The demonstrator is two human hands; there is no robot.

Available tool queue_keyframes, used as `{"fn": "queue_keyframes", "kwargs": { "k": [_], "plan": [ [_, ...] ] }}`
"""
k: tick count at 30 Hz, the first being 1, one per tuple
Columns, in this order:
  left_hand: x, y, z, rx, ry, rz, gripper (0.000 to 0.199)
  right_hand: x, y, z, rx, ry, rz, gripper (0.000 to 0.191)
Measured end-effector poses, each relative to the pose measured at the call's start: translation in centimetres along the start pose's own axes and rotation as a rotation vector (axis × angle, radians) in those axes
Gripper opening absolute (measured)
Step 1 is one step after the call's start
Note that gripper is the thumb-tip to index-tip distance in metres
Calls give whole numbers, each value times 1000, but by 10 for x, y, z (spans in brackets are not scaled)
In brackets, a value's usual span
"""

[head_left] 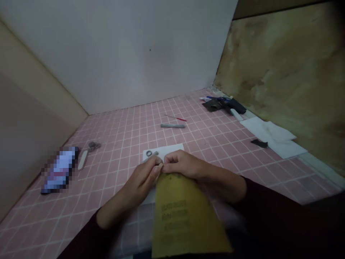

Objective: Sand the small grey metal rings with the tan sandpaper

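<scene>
A yellow sheet with faint printed lines [178, 212], which looks like the back of sandpaper, hangs toward me over the near edge of the table. At its top edge, my left hand [144, 176] is closed in a pinch, thumb and fingertips on a small pale bit, perhaps the sheet's corner. My right hand [183, 163] is curled closed right beside it, fingers against the sheet's top edge. The two hands' fingertips meet. Under them lies a white paper [172, 148]. On it, just beyond my left hand, rest a grey ring [149, 153] and a small grey piece [155, 153].
Farther off lie a grey bar [172, 126] and a thin red-handled tool [181, 119]. To the left are a phone [60, 169], a white stick [83, 159] and a grey coiled clump [93, 145]. On the right sit white sheets [285, 147], a dark scrap [259, 143] and dark pieces [215, 104].
</scene>
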State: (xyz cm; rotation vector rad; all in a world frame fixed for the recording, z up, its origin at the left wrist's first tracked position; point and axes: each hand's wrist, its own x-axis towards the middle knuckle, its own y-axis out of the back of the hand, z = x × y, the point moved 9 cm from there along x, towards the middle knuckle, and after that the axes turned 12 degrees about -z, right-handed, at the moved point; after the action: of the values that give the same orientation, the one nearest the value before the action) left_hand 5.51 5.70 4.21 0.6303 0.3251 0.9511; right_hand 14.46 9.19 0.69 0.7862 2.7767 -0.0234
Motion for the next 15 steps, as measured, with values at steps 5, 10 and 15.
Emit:
{"fn": "queue_keyframes", "kwargs": {
  "k": [5,10,15],
  "plan": [
    [-2,0,-12,8,61,-18,27,-3,7,-14,-202,145,123,20],
    [-6,4,-22,-77,64,45,24,-7,8,-26,-295,235,163,20],
    [-7,9,-4,85,-21,106,20,0,-1,-5,9,67,-54,20]
  ]
}}
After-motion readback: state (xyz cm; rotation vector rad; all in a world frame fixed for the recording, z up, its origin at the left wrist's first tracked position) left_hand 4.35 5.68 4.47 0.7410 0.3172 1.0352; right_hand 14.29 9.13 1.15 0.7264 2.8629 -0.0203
